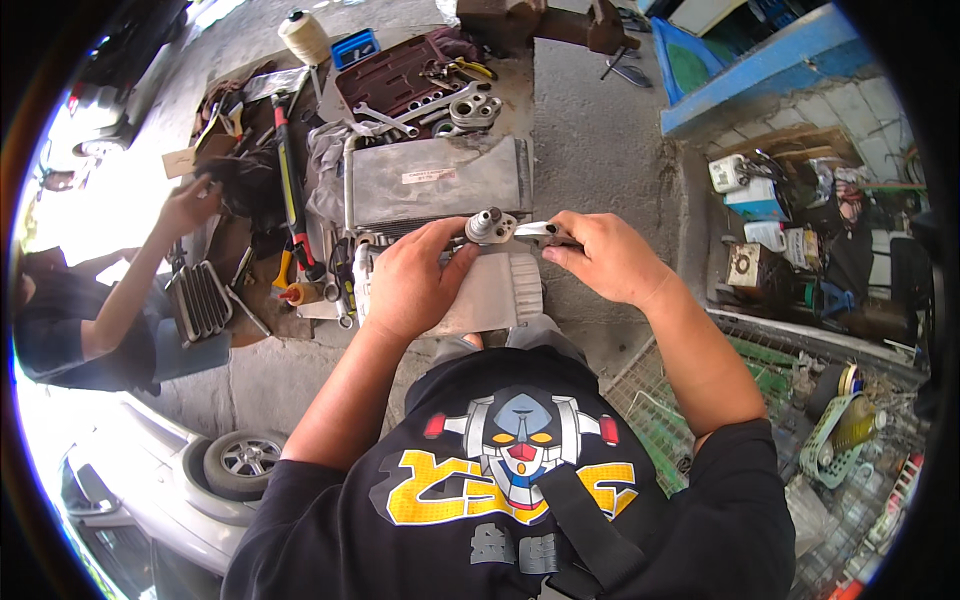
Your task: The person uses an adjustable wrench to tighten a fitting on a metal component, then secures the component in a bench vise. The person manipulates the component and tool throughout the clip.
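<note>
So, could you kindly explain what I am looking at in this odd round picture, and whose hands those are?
The picture comes from a wide fisheye camera worn on a person's head, looking down, so straight edges bend near the rim. The two bare forearms rising from the lower edge belong to the wearer, whose black printed shirt fills the bottom.

The left hand rests on a finned metal block and steadies a small round metal fitting at its top. The right hand pinches a slim metal tool that reaches toward that fitting.

Beyond them, on the concrete bench, lie a larger flat aluminium radiator-like unit, loose spanners, a dark red tool case and a spool of twine.

At the left another person reaches a hand toward the bench. A silver car shows below.
</note>
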The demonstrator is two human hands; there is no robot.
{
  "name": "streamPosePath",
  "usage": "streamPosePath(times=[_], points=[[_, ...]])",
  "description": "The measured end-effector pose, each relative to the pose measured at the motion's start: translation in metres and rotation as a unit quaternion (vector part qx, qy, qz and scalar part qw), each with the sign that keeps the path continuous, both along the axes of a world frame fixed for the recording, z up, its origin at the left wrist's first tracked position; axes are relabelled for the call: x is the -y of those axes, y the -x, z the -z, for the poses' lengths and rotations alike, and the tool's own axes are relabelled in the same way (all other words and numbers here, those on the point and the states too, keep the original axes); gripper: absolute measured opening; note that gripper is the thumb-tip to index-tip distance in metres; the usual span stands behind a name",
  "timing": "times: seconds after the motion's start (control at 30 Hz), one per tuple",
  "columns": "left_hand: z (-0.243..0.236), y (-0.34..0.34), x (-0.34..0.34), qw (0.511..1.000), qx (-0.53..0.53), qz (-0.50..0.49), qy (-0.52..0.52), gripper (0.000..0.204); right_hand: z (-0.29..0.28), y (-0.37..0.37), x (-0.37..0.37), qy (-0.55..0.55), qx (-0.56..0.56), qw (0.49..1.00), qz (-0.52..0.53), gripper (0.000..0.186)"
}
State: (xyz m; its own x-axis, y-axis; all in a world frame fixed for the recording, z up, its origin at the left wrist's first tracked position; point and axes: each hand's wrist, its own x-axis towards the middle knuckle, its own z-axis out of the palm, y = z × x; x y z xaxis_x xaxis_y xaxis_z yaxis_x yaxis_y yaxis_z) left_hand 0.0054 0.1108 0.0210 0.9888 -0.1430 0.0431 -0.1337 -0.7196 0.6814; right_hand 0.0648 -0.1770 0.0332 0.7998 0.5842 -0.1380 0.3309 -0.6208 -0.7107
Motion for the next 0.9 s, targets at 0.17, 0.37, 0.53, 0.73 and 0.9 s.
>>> streamPosePath(times=[0.17,0.37,0.53,0.73,0.9], points=[[-0.001,0.002,0.002,0.999,0.041,0.003,-0.018,0.032,0.011,-0.011,0.000,-0.015,0.045,0.997,-0.057,0.021],[0.000,0.005,0.005,0.999,0.030,-0.020,-0.040,0.031,0.031,-0.030,0.001,-0.086,0.105,0.984,-0.114,0.028],[0.001,0.005,0.007,0.999,0.028,-0.030,-0.036,0.030,0.050,-0.030,-0.001,-0.116,0.153,0.975,-0.116,0.027],[0.000,0.005,0.006,0.999,0.035,-0.026,-0.021,0.030,0.058,-0.027,-0.002,-0.093,0.167,0.978,-0.077,0.025],[0.003,0.006,0.005,0.998,0.051,-0.024,-0.024,0.031,0.061,-0.022,-0.004,-0.158,0.175,0.969,-0.079,0.026]])
